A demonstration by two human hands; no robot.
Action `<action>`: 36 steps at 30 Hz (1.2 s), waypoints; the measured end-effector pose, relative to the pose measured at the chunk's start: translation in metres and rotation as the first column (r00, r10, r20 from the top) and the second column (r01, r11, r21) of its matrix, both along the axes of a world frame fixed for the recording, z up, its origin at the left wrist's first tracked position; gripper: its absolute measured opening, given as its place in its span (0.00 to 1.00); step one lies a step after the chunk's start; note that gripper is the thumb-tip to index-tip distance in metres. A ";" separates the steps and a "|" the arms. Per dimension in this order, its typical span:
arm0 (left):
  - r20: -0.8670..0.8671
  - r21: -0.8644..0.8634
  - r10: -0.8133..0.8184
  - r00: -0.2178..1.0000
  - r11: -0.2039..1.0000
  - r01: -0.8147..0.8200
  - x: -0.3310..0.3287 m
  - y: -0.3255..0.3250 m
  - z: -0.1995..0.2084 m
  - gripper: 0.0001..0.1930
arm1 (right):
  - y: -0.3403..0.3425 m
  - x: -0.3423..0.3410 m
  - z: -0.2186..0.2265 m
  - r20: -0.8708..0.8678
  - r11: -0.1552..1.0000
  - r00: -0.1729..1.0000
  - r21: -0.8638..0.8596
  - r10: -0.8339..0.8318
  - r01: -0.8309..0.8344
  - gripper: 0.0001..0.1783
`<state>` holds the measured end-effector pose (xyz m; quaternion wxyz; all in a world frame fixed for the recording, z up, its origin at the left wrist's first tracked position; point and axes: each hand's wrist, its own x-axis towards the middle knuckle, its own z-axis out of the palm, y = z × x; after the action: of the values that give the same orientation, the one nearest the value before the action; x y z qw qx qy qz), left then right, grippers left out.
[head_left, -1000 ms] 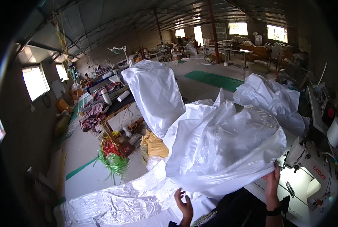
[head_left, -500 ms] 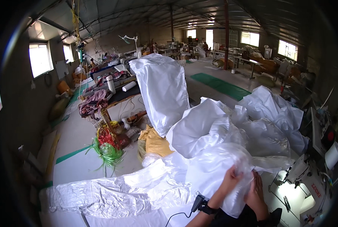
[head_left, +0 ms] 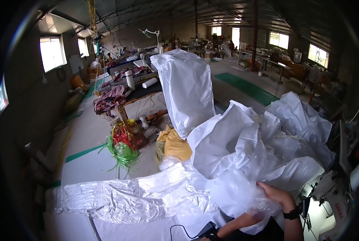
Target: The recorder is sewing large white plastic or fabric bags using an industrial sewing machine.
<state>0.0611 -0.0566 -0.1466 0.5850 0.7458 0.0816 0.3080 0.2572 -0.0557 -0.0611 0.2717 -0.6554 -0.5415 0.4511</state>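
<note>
A large white woven sack [head_left: 221, 144] lies crumpled in front of me, its wide mouth gaping. Thin clear plastic film [head_left: 244, 193] bunches out of it toward my body. My right hand [head_left: 272, 193] bends its fingers over the upper right of this film and grips it. Lower down, my left hand [head_left: 248, 219] reaches in from the left under a fold of the film, which hides its fingers. A black strap sits on each wrist, and a cable runs from the left one.
Flattened shiny plastic sheeting [head_left: 119, 201] covers the table to the left. More white sacks [head_left: 300, 116] pile up at the right, and another sack [head_left: 185, 92] stands tall ahead. A lit sewing machine [head_left: 328, 188] is close at right. Green strands [head_left: 125, 154] hang beside a yellow sack [head_left: 175, 144].
My right hand has risen and turned over the film. My left hand has dropped lower and slipped under the film. The view has shifted, moving the scene rightward.
</note>
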 end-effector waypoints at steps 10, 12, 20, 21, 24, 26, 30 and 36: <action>0.870 -0.485 0.082 0.485 0.316 0.816 -0.101 0.041 -0.075 0.14 | -0.080 0.000 0.034 -0.710 0.692 0.675 0.385 -0.201 0.611 0.25; 0.420 -0.866 0.174 0.890 0.370 0.336 -0.111 0.053 -0.118 0.19 | -0.083 -0.006 0.035 -0.576 0.675 0.768 0.451 -0.280 0.584 0.25; 0.157 -0.986 0.231 0.960 -0.013 0.164 -0.006 0.070 -0.194 0.45 | -0.061 -0.034 -0.026 0.124 0.808 0.880 0.469 -0.459 0.356 0.24; 0.160 -0.985 0.277 0.948 -0.022 0.173 0.008 0.086 -0.186 0.45 | -0.060 -0.034 -0.034 0.157 0.814 0.872 0.465 -0.463 0.348 0.24; 0.201 -0.965 0.476 0.856 -0.053 0.256 0.034 0.141 -0.165 0.40 | -0.063 -0.036 -0.046 0.243 0.829 0.847 0.449 -0.473 0.334 0.23; 0.319 -0.928 0.668 0.672 0.077 0.364 0.023 0.186 -0.166 0.32 | -0.063 -0.038 -0.046 0.269 0.834 0.836 0.438 -0.479 0.336 0.23; 0.141 -0.916 0.914 0.380 -0.025 0.400 -0.067 0.254 -0.195 0.33 | -0.067 -0.042 -0.049 0.311 0.837 0.811 0.423 -0.495 0.348 0.23; 0.111 -0.989 0.976 0.186 0.127 -0.077 -0.240 0.283 -0.110 0.35 | -0.083 -0.036 -0.080 0.329 0.824 0.799 0.463 -0.503 0.327 0.22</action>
<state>-0.1784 0.2259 -0.2570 0.6138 -0.0209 0.2616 0.7446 0.2209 -0.1388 -0.1412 0.3597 -0.7774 -0.5051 0.1052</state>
